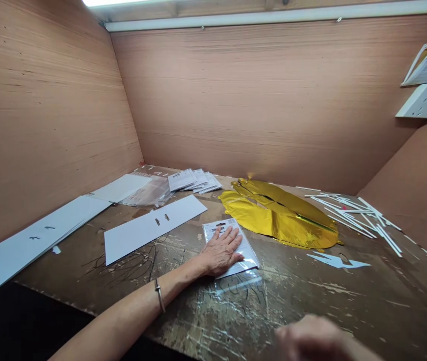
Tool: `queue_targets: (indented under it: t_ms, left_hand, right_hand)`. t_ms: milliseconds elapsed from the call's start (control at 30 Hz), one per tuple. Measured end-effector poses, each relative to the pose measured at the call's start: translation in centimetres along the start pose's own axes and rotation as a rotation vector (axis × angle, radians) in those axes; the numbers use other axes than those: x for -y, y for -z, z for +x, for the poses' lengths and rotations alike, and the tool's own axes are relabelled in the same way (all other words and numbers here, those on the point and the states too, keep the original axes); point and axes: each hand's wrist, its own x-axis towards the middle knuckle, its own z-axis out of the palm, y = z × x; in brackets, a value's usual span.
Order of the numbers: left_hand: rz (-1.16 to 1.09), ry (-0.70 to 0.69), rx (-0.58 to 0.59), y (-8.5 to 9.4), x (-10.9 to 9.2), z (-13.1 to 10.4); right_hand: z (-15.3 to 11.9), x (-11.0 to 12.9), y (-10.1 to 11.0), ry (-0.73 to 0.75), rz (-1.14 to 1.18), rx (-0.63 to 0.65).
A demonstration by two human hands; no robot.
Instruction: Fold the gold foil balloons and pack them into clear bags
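My left hand (pixel 222 251) lies flat, fingers spread, on a white printed card in a clear plastic bag (pixel 248 254). A hang hole shows at the card's top edge, and the bag's clear flap (pixel 238 284) sticks out toward me. Low in the view, my right hand (pixel 309 337) is smeared by motion over the front of the table; its fingers cannot be made out. Left of the bagged card is a long white card strip (pixel 134 239) with two hang holes. Just behind and to the right lie flat gold foil balloons (pixel 273 220).
More white card strips (pixel 66 220) line the left side beside clear plastic bags (pixel 149 191). A pile of bagged cards (pixel 194 180) sits at the back. Thin white sticks (pixel 364 215) are scattered at right, near a pale blue cut-out (pixel 339 261). Wooden panels (pixel 243 100) enclose the worn table (pixel 292 291).
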Motion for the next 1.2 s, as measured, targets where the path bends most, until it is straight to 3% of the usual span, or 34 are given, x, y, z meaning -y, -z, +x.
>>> queue_targets:
  t_ms: [67, 167, 233, 267, 367, 467, 533, 667, 767, 867, 967, 1033, 1133, 1200]
  left_hand:
    - [-0.016, -0.012, -0.018, 0.2, 0.0, -0.1]
    - [-0.038, -0.082, -0.095, 1.3, -0.1, -1.1]
    - [-0.054, -0.179, -0.145, 2.3, -0.4, -2.6]
    - [-0.066, -0.232, -0.149, 2.7, -0.5, -3.5]
    - [-0.122, -0.330, -0.089, 3.5, -1.0, -6.3]
    - [-0.194, -0.359, -0.044, 3.4, -1.2, -8.1]
    - [-0.245, -0.354, -0.065, 3.1, -1.3, -8.5]
    - [-0.393, -0.169, -0.200, 2.4, -1.9, -8.2]
    - [-0.570, 0.061, -0.360, 2.0, -2.5, -7.4]
    - [-0.685, 0.271, -0.444, 1.9, -2.9, -6.9]
    - [-0.716, 0.449, -0.499, 1.8, -2.8, -6.9]
    - [-0.767, 0.542, -0.603, 1.8, -2.5, -7.1]
    - [-1.117, 0.658, -0.783, 1.6, -1.6, -6.9]
    - [-1.412, 0.717, -0.838, 1.6, -0.6, -6.4]
  right_hand:
    - [-1.5, -2.2, 3.8, 0.034, -0.131, -0.303]
    - [-2.8, -6.4, 9.0, -0.066, -0.665, -0.893]
    - [-2.7, -8.7, 10.1, -0.104, -1.006, -1.092]
    - [-2.2, -9.5, 9.9, -0.063, -1.125, -1.083]
    - [0.7, -10.6, 7.0, 0.199, -1.333, -0.755]
    - [4.7, -9.8, 3.6, 0.445, -1.217, -0.463]
    - [7.0, -8.6, 2.2, 0.487, -1.043, -0.455]
    - [9.5, -6.7, 1.3, 0.275, -0.607, -0.572]
    - [10.3, -6.3, 1.2, 0.045, -0.357, -0.569]
    - [11.2, -6.5, 0.7, -0.102, -0.047, -0.570]
    - [12.0, -6.3, 0.0, -0.133, 0.471, -0.579]
    - [12.5, -5.8, -0.3, -0.110, 0.727, -0.541]
    - [13.1, -4.6, 0.0, -0.034, 0.831, -0.475]
    - [14.0, -3.7, 0.6, 0.007, 0.798, -0.446]
